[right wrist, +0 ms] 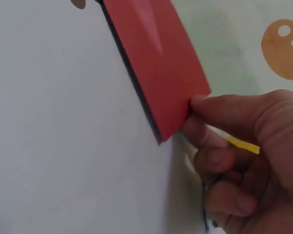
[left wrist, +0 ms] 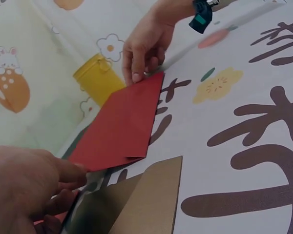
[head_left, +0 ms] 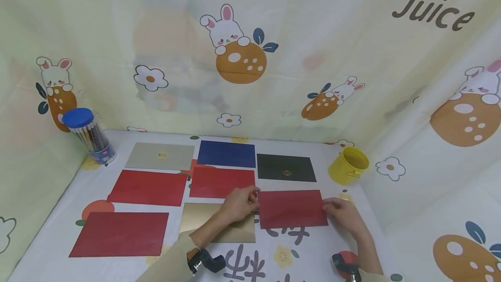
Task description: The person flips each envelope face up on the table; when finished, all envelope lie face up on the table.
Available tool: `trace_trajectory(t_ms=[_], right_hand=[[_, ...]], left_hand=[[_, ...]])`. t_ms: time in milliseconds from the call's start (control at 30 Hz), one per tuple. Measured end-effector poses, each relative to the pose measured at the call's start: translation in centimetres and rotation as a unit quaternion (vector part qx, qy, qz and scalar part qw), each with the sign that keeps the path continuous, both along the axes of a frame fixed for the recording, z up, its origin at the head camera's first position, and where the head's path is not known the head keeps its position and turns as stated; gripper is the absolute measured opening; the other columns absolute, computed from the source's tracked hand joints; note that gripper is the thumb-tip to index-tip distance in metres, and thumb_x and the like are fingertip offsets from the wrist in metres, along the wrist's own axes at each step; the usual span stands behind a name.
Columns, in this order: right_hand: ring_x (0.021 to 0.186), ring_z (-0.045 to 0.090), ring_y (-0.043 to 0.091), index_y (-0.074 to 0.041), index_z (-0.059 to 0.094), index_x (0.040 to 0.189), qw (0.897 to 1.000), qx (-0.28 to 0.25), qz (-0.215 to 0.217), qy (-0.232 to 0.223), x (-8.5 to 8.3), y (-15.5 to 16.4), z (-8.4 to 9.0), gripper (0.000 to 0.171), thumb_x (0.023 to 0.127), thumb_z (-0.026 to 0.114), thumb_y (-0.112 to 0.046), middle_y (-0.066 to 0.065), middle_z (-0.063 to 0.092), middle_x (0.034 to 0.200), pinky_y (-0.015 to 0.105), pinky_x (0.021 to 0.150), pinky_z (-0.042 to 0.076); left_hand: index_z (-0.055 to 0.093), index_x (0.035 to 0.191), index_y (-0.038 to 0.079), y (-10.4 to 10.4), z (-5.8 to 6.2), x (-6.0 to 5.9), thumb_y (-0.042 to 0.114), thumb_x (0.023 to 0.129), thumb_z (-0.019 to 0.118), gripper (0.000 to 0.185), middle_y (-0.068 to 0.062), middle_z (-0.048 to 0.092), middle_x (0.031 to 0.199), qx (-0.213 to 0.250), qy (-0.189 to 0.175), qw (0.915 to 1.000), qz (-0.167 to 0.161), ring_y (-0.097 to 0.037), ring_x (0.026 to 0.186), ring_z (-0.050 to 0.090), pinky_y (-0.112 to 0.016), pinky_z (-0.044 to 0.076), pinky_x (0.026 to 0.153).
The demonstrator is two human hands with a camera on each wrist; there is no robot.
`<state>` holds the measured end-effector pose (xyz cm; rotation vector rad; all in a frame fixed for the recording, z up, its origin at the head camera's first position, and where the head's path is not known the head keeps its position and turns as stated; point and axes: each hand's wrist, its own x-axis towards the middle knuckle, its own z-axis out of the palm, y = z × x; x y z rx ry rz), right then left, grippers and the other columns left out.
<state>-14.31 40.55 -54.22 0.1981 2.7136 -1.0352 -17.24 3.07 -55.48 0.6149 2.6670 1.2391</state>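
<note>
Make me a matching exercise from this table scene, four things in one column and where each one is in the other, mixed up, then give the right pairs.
Things:
1. yellow cup
2. pencil tub
3. gold envelope
4. red envelope

Places:
A. far left corner, by the curtain
B. pinched between the left hand and right hand
C. lying partly under the left forearm
D. far right, tipped on its side

Pairs: 1-D, 2-A, 3-C, 4-B
</note>
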Motion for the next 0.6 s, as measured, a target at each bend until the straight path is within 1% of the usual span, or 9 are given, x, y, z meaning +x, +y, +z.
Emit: trace_trajectory(t_ms=[100, 233, 300, 467, 600], right_hand=[[0.112, 0.063, 0.033, -0.006, 0.069, 0.122, 1.000, 0.027, 0.009, 0.002, 0.0, -0.1, 0.1, 0.029, 0.098, 0.062, -0.021, 0.009, 0.073, 0.112, 0.056, 0.094, 0.051], [0.107, 0.063, 0.028, -0.007, 0.070, 0.120, 0.999, 0.048, 0.017, 0.000, 0.0, -0.2, 0.3, 0.027, 0.097, 0.063, -0.019, 0.008, 0.073, 0.110, 0.054, 0.089, 0.053], [0.106, 0.063, 0.028, -0.007, 0.070, 0.119, 0.998, 0.057, 0.019, -0.005, 0.1, -0.3, 0.6, 0.026, 0.096, 0.064, -0.019, 0.007, 0.072, 0.109, 0.054, 0.089, 0.053], [0.102, 0.063, 0.028, -0.006, 0.071, 0.116, 0.997, 0.075, 0.016, -0.019, 0.3, -0.7, 1.2, 0.024, 0.095, 0.066, -0.017, 0.007, 0.072, 0.107, 0.053, 0.087, 0.053], [0.097, 0.063, 0.027, -0.006, 0.070, 0.115, 0.996, 0.078, 0.008, -0.043, 0.3, -1.0, 1.4, 0.025, 0.094, 0.069, -0.019, 0.007, 0.072, 0.102, 0.051, 0.083, 0.054]], left_hand=[[0.071, 0.123, 0.012, 0.1, 0.2, 0.2, 0.019, 0.087, 0.078, 0.037, 0.010, 0.073, 0.085, -0.015, 0.007, 0.9998, 0.007, -0.002, 0.068, 0.058, -0.022, 0.045, 0.058], [0.075, 0.118, 0.015, 0.2, 0.3, 0.1, 0.020, 0.087, 0.079, 0.032, 0.011, 0.072, 0.085, -0.030, 0.015, 0.9994, 0.009, -0.003, 0.074, 0.061, -0.022, 0.046, 0.062], [0.075, 0.117, 0.015, 0.2, 0.2, 0.0, 0.020, 0.086, 0.079, 0.032, 0.011, 0.072, 0.085, -0.035, 0.023, 0.9991, 0.008, -0.002, 0.078, 0.062, -0.021, 0.046, 0.065], [0.076, 0.117, 0.014, 0.3, 0.0, 0.0, 0.019, 0.086, 0.079, 0.031, 0.009, 0.072, 0.087, -0.045, 0.041, 0.9981, -0.002, -0.003, 0.080, 0.063, -0.020, 0.047, 0.065], [0.076, 0.116, 0.014, 0.2, -0.1, 0.1, 0.019, 0.085, 0.079, 0.031, 0.009, 0.072, 0.088, -0.051, 0.046, 0.9976, -0.006, -0.004, 0.083, 0.065, -0.020, 0.047, 0.065]])
